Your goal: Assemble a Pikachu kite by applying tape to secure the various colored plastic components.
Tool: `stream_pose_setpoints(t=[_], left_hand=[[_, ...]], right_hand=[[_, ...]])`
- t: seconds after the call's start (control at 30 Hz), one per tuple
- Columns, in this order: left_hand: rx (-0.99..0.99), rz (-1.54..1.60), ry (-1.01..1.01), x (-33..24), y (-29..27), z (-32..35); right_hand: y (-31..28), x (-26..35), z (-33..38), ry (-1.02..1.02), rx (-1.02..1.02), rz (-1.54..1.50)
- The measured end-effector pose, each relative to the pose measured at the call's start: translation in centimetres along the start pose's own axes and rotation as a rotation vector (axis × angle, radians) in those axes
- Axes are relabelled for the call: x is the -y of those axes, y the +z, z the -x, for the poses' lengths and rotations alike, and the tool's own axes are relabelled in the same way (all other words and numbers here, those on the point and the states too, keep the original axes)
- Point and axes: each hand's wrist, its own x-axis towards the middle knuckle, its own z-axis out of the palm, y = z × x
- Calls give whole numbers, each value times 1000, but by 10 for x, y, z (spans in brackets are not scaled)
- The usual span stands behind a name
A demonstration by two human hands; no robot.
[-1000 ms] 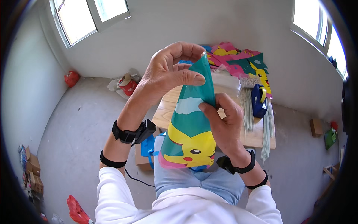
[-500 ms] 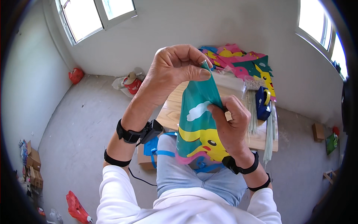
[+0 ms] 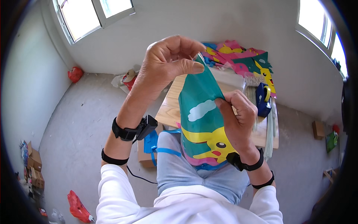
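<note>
A thin teal plastic sheet [image 3: 197, 89], printed with a white cloud and a yellow cartoon animal, hangs in front of me above my lap. At its narrow upper corner, my left hand [image 3: 171, 58] pinches the film between thumb and fingers. Lower down, my right hand [image 3: 240, 117] grips the sheet's right edge, thumb against the film. A pink and blue lower border reaches my thighs. Blue plastic ribbon [image 3: 169, 151] lies across my left thigh. The right hand and wrist strap cover part of the printed animal.
Beyond the sheet stands a wooden table [image 3: 169, 106] bearing a heap of colourful printed sheets [image 3: 233, 59], a blue tape dispenser [image 3: 263, 102] and thin pale rods [image 3: 270, 138] overhanging its near edge. A cardboard box [image 3: 146, 159] sits left of my legs. Red bags [image 3: 78, 207] lie on the floor.
My left hand has moved up and left, and my right hand slightly right. Between them the sheet is stretched wider, showing more of its face.
</note>
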Motion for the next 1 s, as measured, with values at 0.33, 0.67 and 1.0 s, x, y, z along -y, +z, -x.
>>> stream_pose_setpoints(t=[0.33,0.67,1.0], left_hand=[[282,-1248,425,-18,6,14],[176,-1089,233,-54,-73,10],[45,-1214,274,-55,-151,9]], right_hand=[[8,-7,-1,-74,71,150],[-91,-81,6,394,686,-140],[-124,-84,-17,610,778,256]])
